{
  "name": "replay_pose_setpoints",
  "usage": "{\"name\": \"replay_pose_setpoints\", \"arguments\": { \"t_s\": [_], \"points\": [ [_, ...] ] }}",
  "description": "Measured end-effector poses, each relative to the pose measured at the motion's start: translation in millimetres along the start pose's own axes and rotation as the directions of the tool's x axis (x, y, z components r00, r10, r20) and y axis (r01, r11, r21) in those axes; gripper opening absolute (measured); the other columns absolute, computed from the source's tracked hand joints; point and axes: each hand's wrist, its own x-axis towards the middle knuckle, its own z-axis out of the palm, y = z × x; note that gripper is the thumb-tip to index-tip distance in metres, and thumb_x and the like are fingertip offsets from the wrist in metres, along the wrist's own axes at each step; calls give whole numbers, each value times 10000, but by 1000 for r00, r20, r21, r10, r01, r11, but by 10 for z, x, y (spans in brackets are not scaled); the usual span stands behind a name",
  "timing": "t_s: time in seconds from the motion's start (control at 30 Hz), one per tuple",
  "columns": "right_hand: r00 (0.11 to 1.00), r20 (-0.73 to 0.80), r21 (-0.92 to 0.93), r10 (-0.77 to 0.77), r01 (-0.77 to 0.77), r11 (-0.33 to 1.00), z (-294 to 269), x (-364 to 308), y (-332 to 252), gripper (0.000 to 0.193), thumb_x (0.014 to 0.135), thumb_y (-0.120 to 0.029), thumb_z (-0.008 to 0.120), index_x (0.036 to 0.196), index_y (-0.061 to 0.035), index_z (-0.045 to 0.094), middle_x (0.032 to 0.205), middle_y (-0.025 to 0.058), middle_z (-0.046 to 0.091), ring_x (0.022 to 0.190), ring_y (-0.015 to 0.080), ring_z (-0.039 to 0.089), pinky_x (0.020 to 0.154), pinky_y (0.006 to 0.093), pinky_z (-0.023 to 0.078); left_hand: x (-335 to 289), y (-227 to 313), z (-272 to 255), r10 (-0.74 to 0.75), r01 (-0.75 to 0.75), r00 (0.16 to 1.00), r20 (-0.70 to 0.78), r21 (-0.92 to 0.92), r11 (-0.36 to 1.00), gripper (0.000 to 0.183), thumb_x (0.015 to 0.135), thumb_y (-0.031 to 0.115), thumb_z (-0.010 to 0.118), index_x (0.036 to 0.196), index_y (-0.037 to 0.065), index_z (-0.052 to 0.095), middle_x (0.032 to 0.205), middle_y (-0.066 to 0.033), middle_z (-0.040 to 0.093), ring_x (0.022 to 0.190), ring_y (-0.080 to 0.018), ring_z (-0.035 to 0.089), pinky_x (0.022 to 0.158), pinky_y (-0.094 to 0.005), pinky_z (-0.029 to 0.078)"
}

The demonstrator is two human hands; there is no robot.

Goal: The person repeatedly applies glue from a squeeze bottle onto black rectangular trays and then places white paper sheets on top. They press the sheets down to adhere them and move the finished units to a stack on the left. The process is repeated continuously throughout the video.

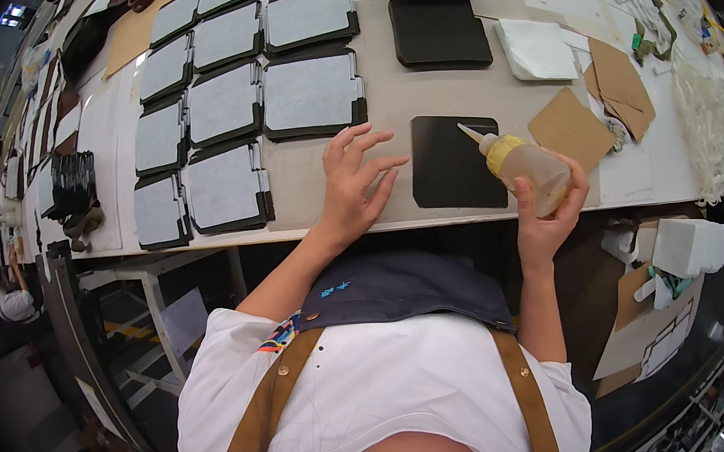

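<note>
My right hand (556, 195) is wrapped round a translucent glue bottle (533, 174) with a yellow band at its neck. The bottle lies tilted, and its pale pointed nozzle hangs over the upper part of a black rectangular panel (453, 169) in front of me. Whether the tip touches the panel I cannot tell. To the left of that panel, my left hand (358, 175) hovers with fingers spread and nothing in them. Beyond it are rows of black panels faced with light grey sheets (313, 96).
A stack of black panels (442, 35) stands at the back, beside a white pad (536, 51). Brown card pieces (573, 129) lie to the right, near a heap of whitish strips (709, 125). The table's front edge (399, 224) runs close to my body. Other people work at both sides.
</note>
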Motion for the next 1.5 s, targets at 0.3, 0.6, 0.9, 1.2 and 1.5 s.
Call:
{"name": "replay_pose_setpoints", "arguments": {
  "t_s": [0.3, 0.6, 0.9, 1.2, 1.5],
  "points": [
    [992, 107, 95, -69, 59, 994, 286, -10, -88, 617, 843, -129, 842, 1327, -39, 471, 1239, 145, 637, 1162, 258, 632, 1010, 377, 494, -4, 0, -20, -24, 22, 997, -78, -27, 999, 212, 856, 34, 702, 1019, 149, 774, 1284, -64, 646, 1322, -315, 470, 1109, -453, 310],
    [967, 245, 383, 62, -156, 910, 287, 292, -160, 672, 856, -87, 820, 1415, -55, 447, 1339, 124, 548, 1242, 236, 584, 1032, 365, 495, -17, -16, -27, -50, 47, 993, -111, -24, 999, 194, 864, 39, 684, 1008, 138, 769, 1268, -60, 645, 1311, -309, 474, 1105, -452, 311],
    [914, 403, 319, 53, -195, 927, 202, 739, 84, 699, 843, -164, 839, 1455, -90, 509, 1294, 41, 556, 1145, 143, 578, 962, 293, 520, -27, -54, -6, -79, 74, 987, -138, -41, 996, 185, 876, 48, 671, 1009, 134, 767, 1262, -58, 647, 1303, -306, 471, 1107, -449, 317],
    [885, 463, 313, 54, -220, 924, 219, 812, 106, 685, 838, -134, 836, 1446, -81, 525, 1297, 39, 571, 1124, 129, 585, 930, 278, 538, -23, -55, -4, -89, 85, 987, -136, -38, 996, 179, 877, 50, 673, 1007, 131, 767, 1257, -54, 648, 1304, -305, 470, 1103, -451, 317],
    [825, 561, 273, 65, -259, 927, 51, 743, 86, 687, 814, -163, 849, 1422, -62, 547, 1271, 34, 577, 1127, 126, 564, 972, 282, 472, -24, -58, 7, -94, 91, 988, -123, -31, 995, 174, 886, 47, 661, 1004, 128, 761, 1276, -49, 641, 1307, -301, 468, 1107, -444, 310]
  ]
}}
